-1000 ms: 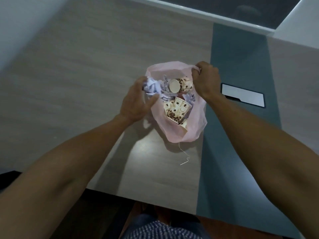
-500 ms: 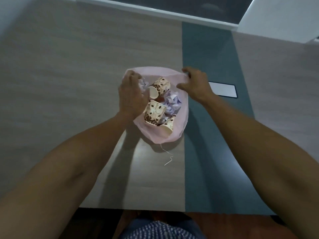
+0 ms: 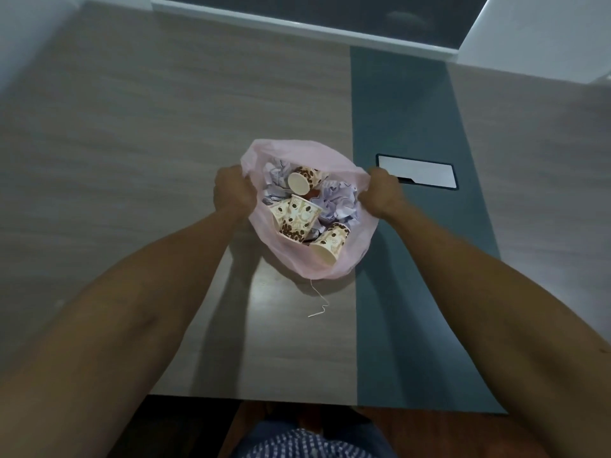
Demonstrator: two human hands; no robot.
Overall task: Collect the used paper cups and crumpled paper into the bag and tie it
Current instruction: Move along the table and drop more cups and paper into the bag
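A thin pink plastic bag (image 3: 299, 259) lies open on the table. Inside it are three paper cups printed with coffee beans: one at the top (image 3: 302, 180), one in the middle (image 3: 296, 217), one at the lower right (image 3: 330, 242). Crumpled pale paper (image 3: 337, 201) fills the space between them. My left hand (image 3: 233, 191) grips the bag's left rim. My right hand (image 3: 382, 193) grips the right rim, and the mouth is stretched wide between them.
The wooden table (image 3: 132, 143) has a teal strip (image 3: 396, 110) down its right side, with a white-lidded cable hatch (image 3: 417, 171) just beyond my right hand. A short white string (image 3: 319, 300) lies on the table below the bag. The table's near edge is close to my body.
My left hand has left the inside of the bag and taken hold of its left rim. Both hands have pulled apart, widening the mouth.
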